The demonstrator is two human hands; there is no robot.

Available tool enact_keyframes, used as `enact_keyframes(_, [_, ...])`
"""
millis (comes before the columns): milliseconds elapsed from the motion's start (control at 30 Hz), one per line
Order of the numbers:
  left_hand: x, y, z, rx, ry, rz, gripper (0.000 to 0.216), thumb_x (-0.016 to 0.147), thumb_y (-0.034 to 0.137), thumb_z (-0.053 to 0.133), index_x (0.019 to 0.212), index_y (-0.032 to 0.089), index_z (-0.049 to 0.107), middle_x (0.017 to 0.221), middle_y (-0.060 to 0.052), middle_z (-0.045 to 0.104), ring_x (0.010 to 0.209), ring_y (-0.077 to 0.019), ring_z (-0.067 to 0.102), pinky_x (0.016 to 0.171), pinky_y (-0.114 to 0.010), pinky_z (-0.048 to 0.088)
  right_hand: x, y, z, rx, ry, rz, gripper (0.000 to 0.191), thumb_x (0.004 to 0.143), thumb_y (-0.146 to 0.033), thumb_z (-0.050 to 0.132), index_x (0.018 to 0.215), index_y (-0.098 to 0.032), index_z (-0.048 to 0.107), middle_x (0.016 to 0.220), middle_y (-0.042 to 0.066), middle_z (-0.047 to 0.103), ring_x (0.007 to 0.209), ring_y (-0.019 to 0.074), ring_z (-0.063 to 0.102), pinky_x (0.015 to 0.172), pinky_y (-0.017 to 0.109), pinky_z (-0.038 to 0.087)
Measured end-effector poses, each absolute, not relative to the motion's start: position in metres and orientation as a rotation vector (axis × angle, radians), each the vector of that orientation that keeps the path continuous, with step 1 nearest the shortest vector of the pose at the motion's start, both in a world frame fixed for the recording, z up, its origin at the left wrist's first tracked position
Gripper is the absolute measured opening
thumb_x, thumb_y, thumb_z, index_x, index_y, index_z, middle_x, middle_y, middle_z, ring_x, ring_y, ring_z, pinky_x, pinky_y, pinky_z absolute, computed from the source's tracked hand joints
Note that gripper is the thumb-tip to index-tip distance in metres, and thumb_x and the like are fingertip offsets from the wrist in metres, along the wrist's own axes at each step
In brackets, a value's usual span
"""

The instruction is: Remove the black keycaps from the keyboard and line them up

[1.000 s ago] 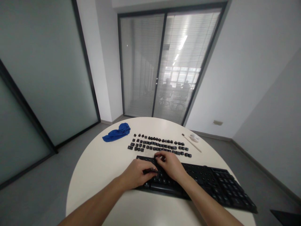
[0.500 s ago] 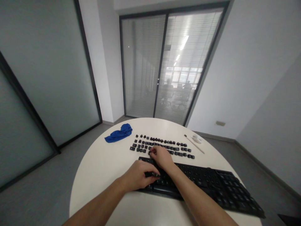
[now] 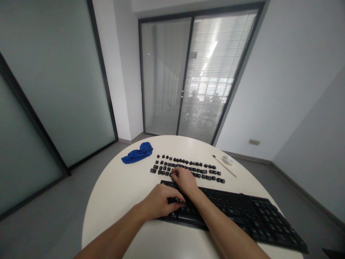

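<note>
A black keyboard (image 3: 242,212) lies across the near side of a round white table (image 3: 118,190). Beyond it, several loose black keycaps (image 3: 194,168) sit in rows. My left hand (image 3: 159,202) rests on the keyboard's left end, fingers closed on a small dark tool whose make I cannot tell. My right hand (image 3: 184,180) reaches past the keyboard's far edge to the front row of keycaps, fingertips pinched together at one keycap.
A crumpled blue cloth (image 3: 138,153) lies at the table's far left. A thin wooden stick (image 3: 224,166) and a small white object (image 3: 227,159) lie at the far right. Glass doors with blinds stand behind the table.
My right hand has moved from the keyboard's left part forward to the loose keycap rows. My left hand has stayed on the keyboard.
</note>
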State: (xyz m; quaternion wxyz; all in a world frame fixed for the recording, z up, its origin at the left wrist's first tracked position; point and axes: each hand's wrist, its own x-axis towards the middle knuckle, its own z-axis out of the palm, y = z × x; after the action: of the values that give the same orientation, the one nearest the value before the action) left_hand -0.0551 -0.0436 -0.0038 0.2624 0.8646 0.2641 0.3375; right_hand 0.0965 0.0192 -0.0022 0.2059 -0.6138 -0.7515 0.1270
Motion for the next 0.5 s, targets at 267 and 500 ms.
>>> enact_keyframes(267, [-0.058,-0.041,-0.006,2.352,0.783,0.923,0.014,0.084,0.024,0.066,0.096,0.023,0.074,0.09,0.0,0.077,0.079,-0.0158,0.071,0.076,-0.023,0.051,0.111,0.007,0.012,-1.655,-2.087,0.381,0.019,0.086,-0.024,0.055,0.099,-0.022,0.069,0.091,0.004,0.073,0.087,0.0189,0.067,0.075,0.026,0.045])
enact_keyframes(500, [-0.055,-0.044,-0.002,2.331,0.823,0.926,0.011,0.086,0.024,0.065,0.094,0.022,0.072,0.09,-0.001,0.076,0.08,-0.0158,0.07,0.076,-0.024,0.05,0.188,-0.043,0.039,-1.268,-2.35,0.52,0.023,0.085,-0.038,0.061,0.102,-0.025,0.07,0.097,0.003,0.072,0.091,0.0206,0.065,0.084,0.032,0.048])
